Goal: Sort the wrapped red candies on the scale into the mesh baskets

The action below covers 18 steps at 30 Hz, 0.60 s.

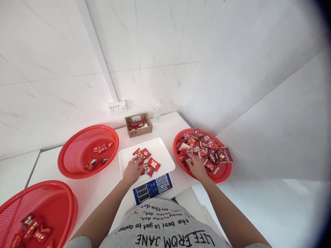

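My left hand [132, 170] rests over several small red snack packets [148, 169] on the white tray [165, 162] of a scale. Its fingers are apart and touch the packets. Below the tray shows the scale's blue keypad panel [152, 187]. To the right, my right hand [197, 166] reaches over the near left rim of a red plastic basket [224, 177] heaped with red packets [204, 151]. The fingers of that hand are spread against the packets, their tips partly hidden among them. A larger flat red packet [224, 155] lies at the basket's right rim.
On the left stand a red basket [64, 153] with a few packets and a nearer red basket [73, 203] with several. Behind the scale are an open cardboard box [141, 131] of red packets and a clear plastic bottle [156, 116]. The tiled wall carries a socket [117, 106].
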Each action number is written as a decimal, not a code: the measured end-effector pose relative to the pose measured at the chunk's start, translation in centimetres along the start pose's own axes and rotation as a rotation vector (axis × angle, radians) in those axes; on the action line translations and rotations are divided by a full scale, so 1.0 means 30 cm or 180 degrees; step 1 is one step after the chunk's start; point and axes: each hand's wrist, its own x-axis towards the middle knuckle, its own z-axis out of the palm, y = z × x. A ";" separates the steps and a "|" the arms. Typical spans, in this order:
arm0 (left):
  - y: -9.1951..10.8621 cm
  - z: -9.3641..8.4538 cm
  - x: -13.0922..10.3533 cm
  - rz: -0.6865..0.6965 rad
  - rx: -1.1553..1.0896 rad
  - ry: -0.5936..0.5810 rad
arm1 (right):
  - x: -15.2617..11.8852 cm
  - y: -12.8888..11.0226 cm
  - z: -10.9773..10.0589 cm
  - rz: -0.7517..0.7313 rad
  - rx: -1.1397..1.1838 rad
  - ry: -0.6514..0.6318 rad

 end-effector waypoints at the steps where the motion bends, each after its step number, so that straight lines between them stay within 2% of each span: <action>1: 0.001 -0.002 -0.005 0.0001 -0.0030 0.0000 | -0.006 0.044 -0.005 0.0192 -0.0125 -0.0091; 4: -0.002 -0.009 -0.026 0.0006 -0.0146 0.0126 | -0.018 0.145 -0.007 0.0700 -0.0375 -0.0469; 6: -0.008 -0.013 -0.045 0.0041 -0.0265 0.0303 | -0.017 0.175 -0.003 0.0879 -0.0383 -0.0802; 11: -0.031 -0.013 -0.104 0.0224 -0.0611 0.0493 | 0.010 0.149 -0.006 0.0914 -0.0237 -0.1466; 14: -0.041 -0.002 -0.140 0.0281 -0.0738 0.0521 | 0.026 0.130 -0.014 0.1003 -0.0096 -0.1424; 18: -0.037 0.008 -0.177 0.0226 -0.0828 0.0454 | 0.028 0.133 -0.023 0.1203 0.0726 -0.1157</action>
